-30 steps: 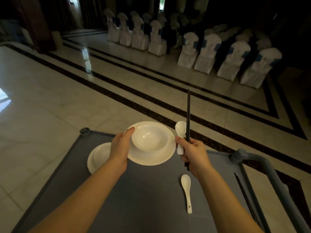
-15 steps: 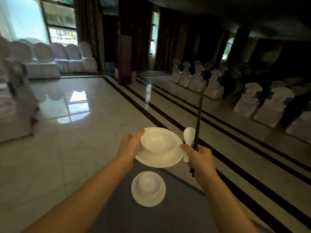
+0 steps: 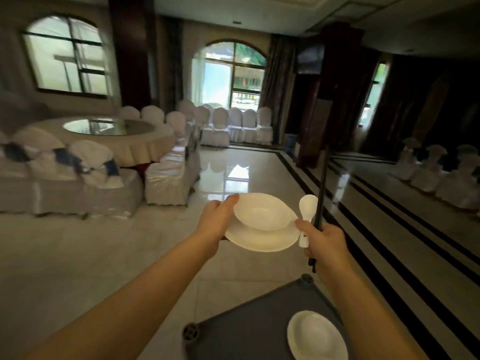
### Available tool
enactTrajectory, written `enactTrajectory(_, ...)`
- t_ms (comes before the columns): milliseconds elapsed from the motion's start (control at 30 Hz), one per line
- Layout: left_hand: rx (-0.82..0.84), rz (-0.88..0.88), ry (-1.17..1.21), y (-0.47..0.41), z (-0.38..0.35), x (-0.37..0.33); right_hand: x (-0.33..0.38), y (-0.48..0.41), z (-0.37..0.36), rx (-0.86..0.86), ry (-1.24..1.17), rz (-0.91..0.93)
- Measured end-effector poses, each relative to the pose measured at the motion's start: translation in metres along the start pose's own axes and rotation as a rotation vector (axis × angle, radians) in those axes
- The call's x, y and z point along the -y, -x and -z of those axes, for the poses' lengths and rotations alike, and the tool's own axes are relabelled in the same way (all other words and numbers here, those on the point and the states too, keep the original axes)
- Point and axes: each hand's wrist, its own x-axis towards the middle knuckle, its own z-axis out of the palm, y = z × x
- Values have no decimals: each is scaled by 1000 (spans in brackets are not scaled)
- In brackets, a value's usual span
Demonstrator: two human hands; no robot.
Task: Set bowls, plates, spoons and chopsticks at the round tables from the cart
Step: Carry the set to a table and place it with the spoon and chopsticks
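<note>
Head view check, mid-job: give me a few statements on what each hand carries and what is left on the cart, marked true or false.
1. The left hand holds a plate with a bowl on it. True.
2. The right hand holds only a spoon. False: it holds a spoon and dark chopsticks.
3. The grey cart has nothing on it. False: a white plate with a bowl sits on it.
4. A round table with covered chairs stands ahead to the left. True.
</note>
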Motion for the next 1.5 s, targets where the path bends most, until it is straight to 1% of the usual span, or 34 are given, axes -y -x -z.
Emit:
enactTrajectory(200, -202, -27, 51, 20, 98, -23, 18, 19, -90, 244, -72, 23)
enactTrajectory(467, -558, -13, 103, 64, 237, -22, 23, 78, -226, 517, -70, 20)
enactTrajectory(567, -651, -5, 111, 82, 290, -21, 22, 102, -281, 620, -52, 20)
enactTrajectory(700, -772, -36, 107, 103, 360, -28, 22, 133, -360, 754, -51, 29)
enactTrajectory(867, -898, -72, 124, 110, 446, -41, 27, 163, -458, 890, -42, 33)
enactTrajectory(1000, -966, -89, 136, 100, 508, -54, 35, 177, -529, 950, -30, 64)
enactTrajectory(1200, -996, -103, 186, 65, 581, -77, 51, 174, -624, 977, -23, 100)
enactTrajectory(1367, -1009, -83, 191, 19, 632, -83, 49, 156, -697, 992, -18, 99)
enactTrajectory(1500, -1025, -66, 177, -34, 678, -81, 42, 131, -765, 1012, -7, 105)
